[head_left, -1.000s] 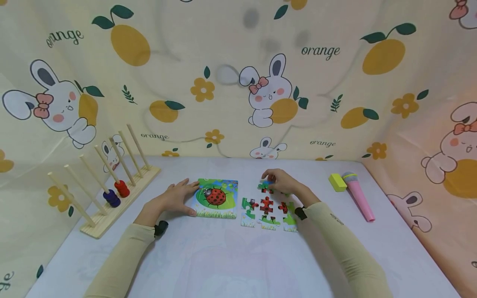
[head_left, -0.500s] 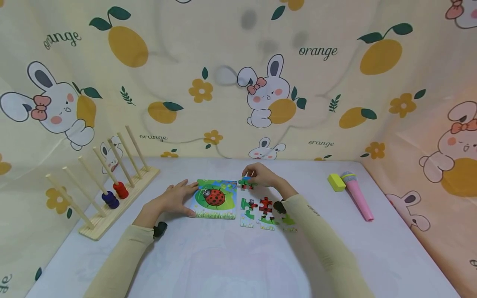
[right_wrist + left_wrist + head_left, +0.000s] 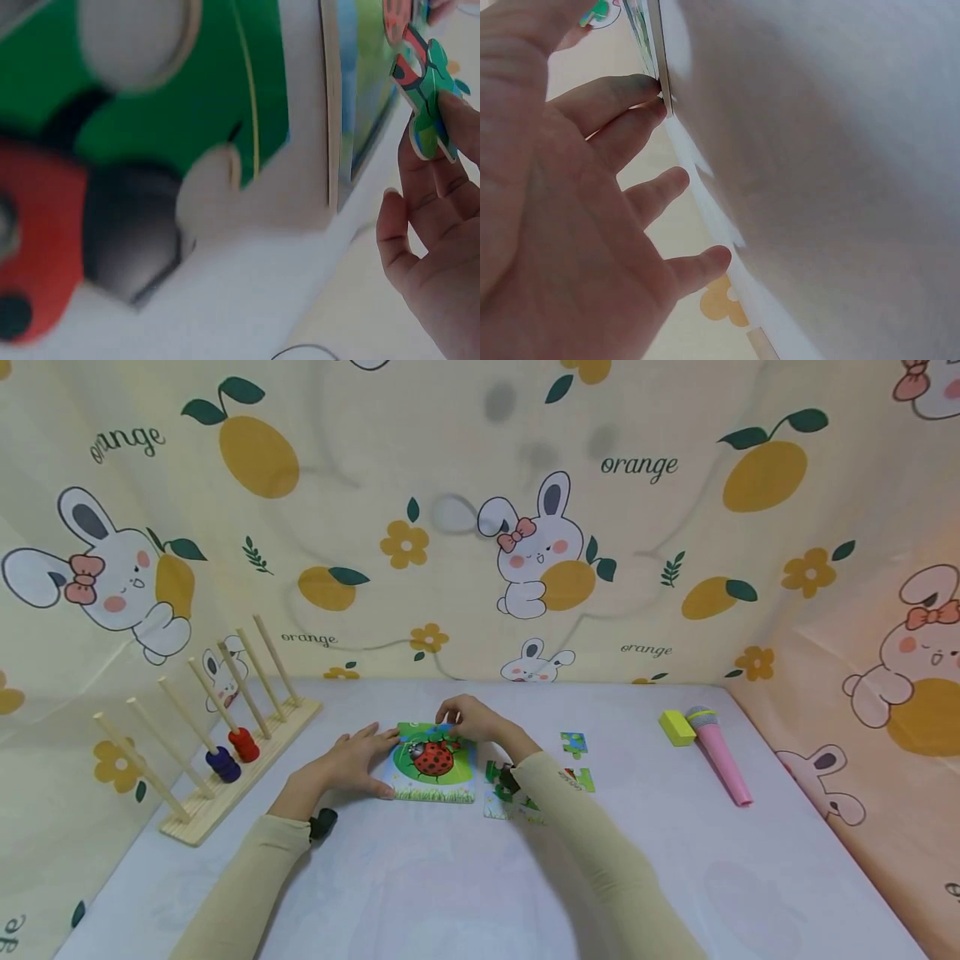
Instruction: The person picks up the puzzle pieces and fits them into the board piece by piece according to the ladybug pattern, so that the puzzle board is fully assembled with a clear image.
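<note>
My left hand (image 3: 348,764) lies at the left side of a square ladybug picture puzzle board (image 3: 433,787). Its fingers are spread and fairly straight, and in the left wrist view fingertips (image 3: 654,109) touch the board's edge. Between the thumb and fingers of my right hand (image 3: 474,720) is a jigsaw piece (image 3: 425,94), green with red and black parts, held over the board's upper right. Loose jigsaw pieces (image 3: 574,744) lie to the right of the board, several partly covered by my right forearm. One large blurred piece (image 3: 135,217) fills the right wrist view's left side.
At the left stands a wooden peg rack (image 3: 247,768) with blue rings (image 3: 223,763) and red rings (image 3: 243,744). A yellow block (image 3: 677,728) and a pink toy microphone (image 3: 722,758) lie at the right. A printed cloth (image 3: 465,635) hangs behind the white tabletop.
My right hand has moved left with the jigsaw piece, from among the loose pieces to over the ladybug board. My left hand stays at the board's left edge.
</note>
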Available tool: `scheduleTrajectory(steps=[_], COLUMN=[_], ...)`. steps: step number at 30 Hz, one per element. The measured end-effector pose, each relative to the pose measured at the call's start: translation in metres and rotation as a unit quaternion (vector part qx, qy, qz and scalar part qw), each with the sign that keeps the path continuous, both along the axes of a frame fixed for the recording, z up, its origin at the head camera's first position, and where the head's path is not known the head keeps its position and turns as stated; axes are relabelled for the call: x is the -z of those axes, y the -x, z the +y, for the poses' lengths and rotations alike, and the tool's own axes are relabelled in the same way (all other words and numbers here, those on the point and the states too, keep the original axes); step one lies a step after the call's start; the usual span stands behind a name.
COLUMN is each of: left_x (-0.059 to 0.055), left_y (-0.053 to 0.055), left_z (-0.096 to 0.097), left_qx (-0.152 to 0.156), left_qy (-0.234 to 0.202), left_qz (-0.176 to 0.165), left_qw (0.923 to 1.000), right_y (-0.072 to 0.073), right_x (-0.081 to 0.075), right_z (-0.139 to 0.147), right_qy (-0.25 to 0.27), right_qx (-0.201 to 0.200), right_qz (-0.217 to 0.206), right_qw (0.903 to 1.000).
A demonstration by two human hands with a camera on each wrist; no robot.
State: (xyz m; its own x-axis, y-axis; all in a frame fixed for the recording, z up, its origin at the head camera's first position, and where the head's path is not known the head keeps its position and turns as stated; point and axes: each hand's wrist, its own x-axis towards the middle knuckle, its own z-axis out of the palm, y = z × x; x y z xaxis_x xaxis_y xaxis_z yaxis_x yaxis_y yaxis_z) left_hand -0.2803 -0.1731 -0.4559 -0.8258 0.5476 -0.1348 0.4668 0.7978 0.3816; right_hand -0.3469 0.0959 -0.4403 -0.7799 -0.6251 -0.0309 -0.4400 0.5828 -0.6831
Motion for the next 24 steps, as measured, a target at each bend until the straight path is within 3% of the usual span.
scheduleTrajectory(steps=[9, 14, 24], left_x=[0.000, 0.000, -0.001], left_y=[0.000, 0.001, 0.000], left_z=[0.000, 0.000, 0.000], left_qx=[0.001, -0.002, -0.003], left_qy=[-0.005, -0.003, -0.001], left_qz=[0.000, -0.001, -0.002], left_qw=[1.0000, 1.0000, 1.0000], right_y=[-0.005, -0.007, -0.012], right_x=[0.001, 0.001, 0.002], right_z=[-0.015, -0.019, -0.028], right_qy=[-0.056, -0.119, -0.187], right_qx=[0.019, 0.023, 0.020], right_qz=[0.045, 0.091, 0.144], right_qw=[0.9972, 0.9885, 0.9715])
